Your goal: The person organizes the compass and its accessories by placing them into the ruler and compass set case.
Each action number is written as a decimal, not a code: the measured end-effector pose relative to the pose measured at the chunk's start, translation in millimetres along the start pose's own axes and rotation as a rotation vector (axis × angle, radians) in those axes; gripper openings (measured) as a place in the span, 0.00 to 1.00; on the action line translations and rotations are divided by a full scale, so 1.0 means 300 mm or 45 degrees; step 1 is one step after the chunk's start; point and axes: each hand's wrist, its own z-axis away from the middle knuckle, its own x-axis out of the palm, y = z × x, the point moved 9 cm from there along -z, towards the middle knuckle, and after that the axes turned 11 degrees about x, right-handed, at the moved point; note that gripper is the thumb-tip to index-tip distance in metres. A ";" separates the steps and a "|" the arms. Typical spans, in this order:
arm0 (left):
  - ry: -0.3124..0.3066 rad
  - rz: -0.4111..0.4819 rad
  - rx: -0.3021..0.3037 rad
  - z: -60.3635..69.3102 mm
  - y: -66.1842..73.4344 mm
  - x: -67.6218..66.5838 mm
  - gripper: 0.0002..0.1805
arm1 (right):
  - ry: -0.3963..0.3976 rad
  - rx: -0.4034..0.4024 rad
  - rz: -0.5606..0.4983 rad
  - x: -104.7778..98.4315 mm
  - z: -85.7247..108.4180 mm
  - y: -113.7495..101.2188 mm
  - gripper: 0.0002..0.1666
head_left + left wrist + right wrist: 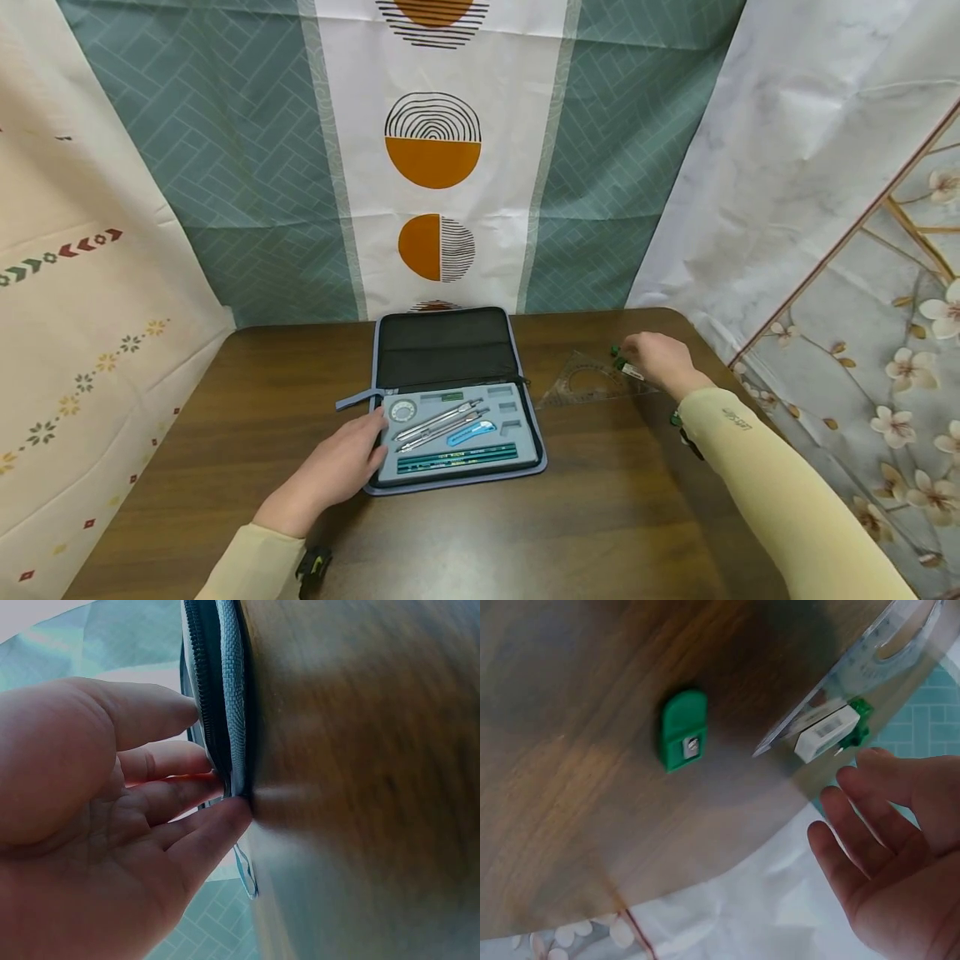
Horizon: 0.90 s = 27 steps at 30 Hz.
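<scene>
A zippered drawing-set case (459, 486) lies unfolded on the table. My left hand (337, 462) rests against its left side; in the left wrist view the fingertips touch the zippered edge (234, 682). At the right, my right hand (660, 358) hovers by a white eraser (828, 733) and a small green piece (861, 712) behind it. Its fingers are loosely bent, and I see nothing held in them. A clear set square (555, 392) lies left of the eraser. In the right wrist view, a green pencil sharpener (682, 731) lies apart on the table.
The case's grey tray holds a round white dial (402, 410), metal compasses (438, 421), a blue cutter (471, 432), dark green pencils (457, 458) and a small green piece (452, 397). Shaped recesses line its right side. Patterned cloth (433, 167) hangs behind the wooden table (585, 517).
</scene>
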 end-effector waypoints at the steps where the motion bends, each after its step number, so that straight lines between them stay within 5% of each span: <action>1: -0.002 0.000 -0.002 0.000 -0.001 0.000 0.25 | -0.006 0.001 0.005 0.000 0.000 0.005 0.15; 18: -0.007 0.000 0.004 0.000 0.005 -0.001 0.26 | -0.132 0.014 0.070 0.028 0.040 0.110 0.19; 27: 0.004 -0.010 0.022 -0.002 0.006 -0.005 0.26 | -0.421 0.114 0.092 0.069 0.090 0.199 0.28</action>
